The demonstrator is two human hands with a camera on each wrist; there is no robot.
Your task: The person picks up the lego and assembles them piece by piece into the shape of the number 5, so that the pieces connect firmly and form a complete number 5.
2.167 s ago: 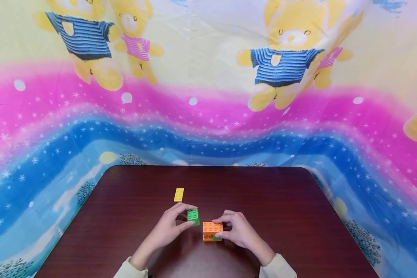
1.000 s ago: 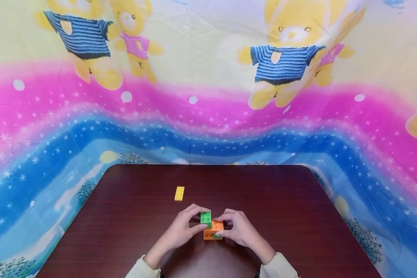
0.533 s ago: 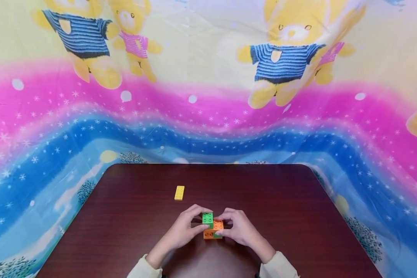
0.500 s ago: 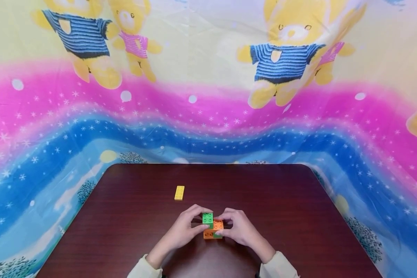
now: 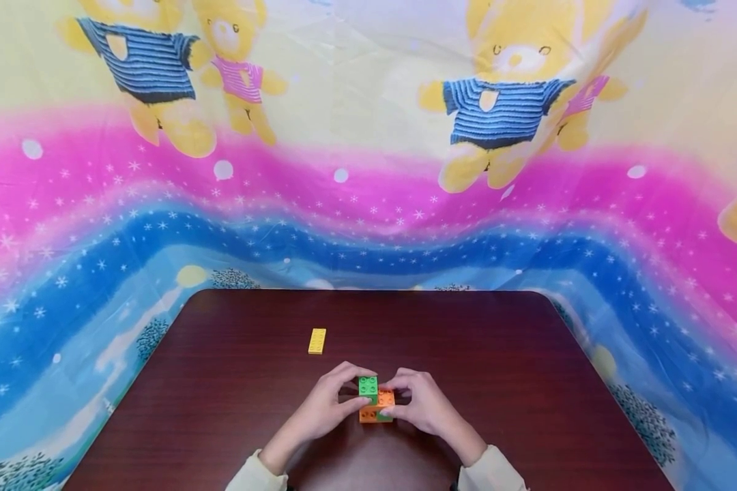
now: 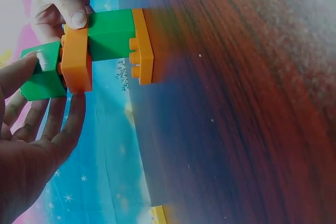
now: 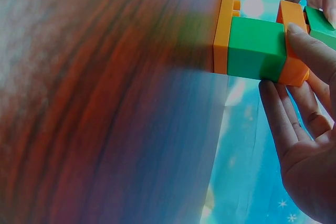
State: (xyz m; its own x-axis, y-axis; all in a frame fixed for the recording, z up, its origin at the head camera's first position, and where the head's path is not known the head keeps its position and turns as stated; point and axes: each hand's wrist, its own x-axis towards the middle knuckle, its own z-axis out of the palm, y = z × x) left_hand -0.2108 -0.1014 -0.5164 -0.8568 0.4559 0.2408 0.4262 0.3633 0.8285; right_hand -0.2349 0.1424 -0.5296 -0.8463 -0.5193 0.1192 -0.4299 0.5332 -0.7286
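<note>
My left hand (image 5: 324, 404) pinches a green toy building brick (image 5: 368, 385) between thumb and fingers. That brick sits over the left half of a longer orange brick (image 5: 385, 397); in the left wrist view, orange studs show in a narrow gap between them. The orange brick rests on a lower green block (image 6: 111, 35), which stands on one end of a thin orange plate (image 6: 143, 48) on the table. My right hand (image 5: 424, 404) holds the stack from the right, its thumb on the orange brick and its fingers on the opposite side.
A yellow studded plate (image 5: 317, 341) lies flat on the dark wooden table (image 5: 479, 348), behind and left of the stack. Beyond the table's far edge hangs a printed curtain (image 5: 368, 225) with bears.
My left hand has carried the green brick rightward onto the left half of the orange brick. The right hand has kept its grip on the stack. Over the last half second almost nothing has moved.
</note>
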